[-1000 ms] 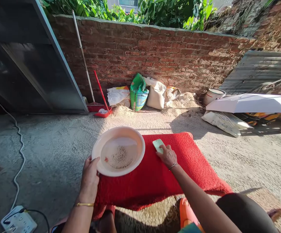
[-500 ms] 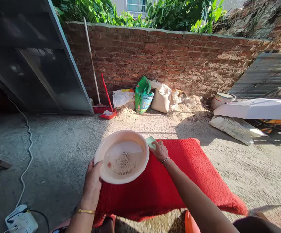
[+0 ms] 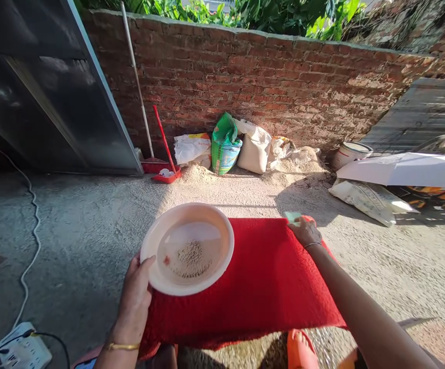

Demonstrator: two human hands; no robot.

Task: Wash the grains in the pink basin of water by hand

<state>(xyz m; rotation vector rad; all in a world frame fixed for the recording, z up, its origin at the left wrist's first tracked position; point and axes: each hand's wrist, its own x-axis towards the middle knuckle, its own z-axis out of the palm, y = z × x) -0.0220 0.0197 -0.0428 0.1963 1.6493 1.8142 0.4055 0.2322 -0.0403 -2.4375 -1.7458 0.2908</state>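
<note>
A pale pink plastic basin [image 3: 151, 241] is tilted toward me, with brownish grains on its bottom and a small red mark beside them. My left hand [image 3: 135, 292] grips its left rim, thumb on top. Under and beside the basin spreads a red fluffy cloth [image 3: 260, 277], like a mat. My right hand [image 3: 305, 230] is at the cloth's far right corner, its fingers closed on a flat pale green piece [image 3: 293, 217] whose exact kind I cannot make out. That piece rests at the cloth's far edge.
Sacks, among them a green bag [image 3: 225, 146], lean on the brick wall [image 3: 253, 77]. A red dustpan [image 3: 168, 177] stands to their left. White cord runs to a power strip [image 3: 24, 346] at lower left. At right lie a bucket [image 3: 353, 154] and a white sheet [image 3: 406, 169].
My right hand has moved right with the pale green piece, from beside the basin to the cloth's far right corner. The basin, in my left hand, has shifted slightly left.
</note>
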